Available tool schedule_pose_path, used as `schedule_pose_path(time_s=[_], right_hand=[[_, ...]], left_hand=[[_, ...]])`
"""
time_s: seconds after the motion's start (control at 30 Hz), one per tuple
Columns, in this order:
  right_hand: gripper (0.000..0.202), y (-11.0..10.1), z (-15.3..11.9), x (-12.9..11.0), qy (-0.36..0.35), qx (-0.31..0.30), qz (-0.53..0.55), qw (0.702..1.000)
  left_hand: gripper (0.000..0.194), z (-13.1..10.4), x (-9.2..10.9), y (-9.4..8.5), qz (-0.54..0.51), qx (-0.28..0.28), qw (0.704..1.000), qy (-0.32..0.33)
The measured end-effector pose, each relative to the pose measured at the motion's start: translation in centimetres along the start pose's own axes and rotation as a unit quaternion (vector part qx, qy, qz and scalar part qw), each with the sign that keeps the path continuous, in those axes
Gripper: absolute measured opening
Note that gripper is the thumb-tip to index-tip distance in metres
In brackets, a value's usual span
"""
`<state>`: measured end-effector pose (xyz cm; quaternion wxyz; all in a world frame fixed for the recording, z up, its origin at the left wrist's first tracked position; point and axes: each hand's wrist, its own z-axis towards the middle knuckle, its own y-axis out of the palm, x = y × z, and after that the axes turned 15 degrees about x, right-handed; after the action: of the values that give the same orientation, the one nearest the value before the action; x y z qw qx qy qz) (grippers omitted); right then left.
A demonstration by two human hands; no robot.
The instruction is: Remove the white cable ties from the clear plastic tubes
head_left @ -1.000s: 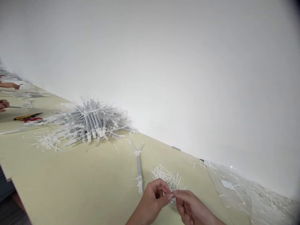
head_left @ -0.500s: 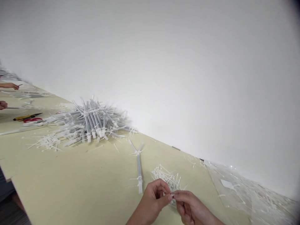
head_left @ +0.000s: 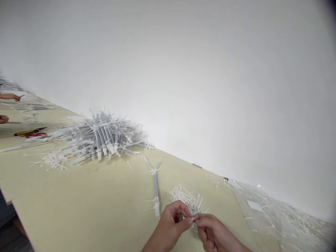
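Observation:
My left hand (head_left: 175, 221) and my right hand (head_left: 214, 229) meet at the fingertips, both closed in a pinch. Between them is a small white cable tie (head_left: 193, 218), mostly covered by the fingers. Just behind my hands lies a heap of loose white cable ties (head_left: 186, 196), its near part hidden by my fingers. To the left of my left hand, a clear tube assembly (head_left: 155, 185) lies on the table, forked at its far end, with cable ties around both ends.
A large pile of similar tube assemblies (head_left: 105, 136) stands by the wall, with scattered cable ties (head_left: 56, 159) beside it. Red-handled scissors (head_left: 36, 135) and a yellow-handled tool (head_left: 25, 133) lie farther left, near a co-worker's hand (head_left: 12, 97). Plastic bags of cable ties (head_left: 283, 220) lie right.

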<state>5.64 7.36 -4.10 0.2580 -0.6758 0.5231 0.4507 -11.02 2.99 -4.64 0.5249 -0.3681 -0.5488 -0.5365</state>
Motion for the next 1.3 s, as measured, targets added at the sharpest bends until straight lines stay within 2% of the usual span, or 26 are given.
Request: schedule_pose_path(time_s=[0.17,0.3,0.43,0.53,0.67,0.83,1.13,1.3], right_hand=[[0.034,0.3,-0.3,-0.4,-0.006,0.008,-0.024,1.0],[0.019,0.4,-0.6,-0.7,-0.005,0.008,-0.021,1.0],[0.022,0.4,-0.5,-0.7,0.015,0.013,-0.013,1.0],[0.033,0.4,-0.6,-0.8,0.018,0.014,-0.025,0.999],[0.025,0.5,-0.8,-1.0,-0.003,0.003,-0.038,0.999],[0.035,0.5,-0.9,-1.0,0.031,0.041,-0.046,0.998],[0.032,0.1,-0.7,-0.5,0.018,0.012,-0.022,1.0],[0.016,0.2,-0.6,-0.7,0.012,-0.01,-0.02,1.0]], left_hand=[[0.027,0.0,0.0,0.0,-0.001,0.002,1.0,-0.005],[0.027,0.1,0.0,0.0,-0.001,-0.003,1.0,-0.003],[0.028,0.1,0.1,0.0,0.002,0.002,1.0,-0.004],[0.028,0.1,0.1,0.0,-0.003,-0.001,1.0,-0.005],[0.026,0.1,-0.1,0.0,0.003,-0.003,1.0,0.0],[0.025,0.1,-0.2,-0.1,0.006,-0.004,1.0,0.003],[0.027,0.0,-0.1,0.0,-0.004,-0.006,1.0,-0.005],[0.029,0.0,0.2,0.0,-0.008,-0.007,1.0,-0.003]])
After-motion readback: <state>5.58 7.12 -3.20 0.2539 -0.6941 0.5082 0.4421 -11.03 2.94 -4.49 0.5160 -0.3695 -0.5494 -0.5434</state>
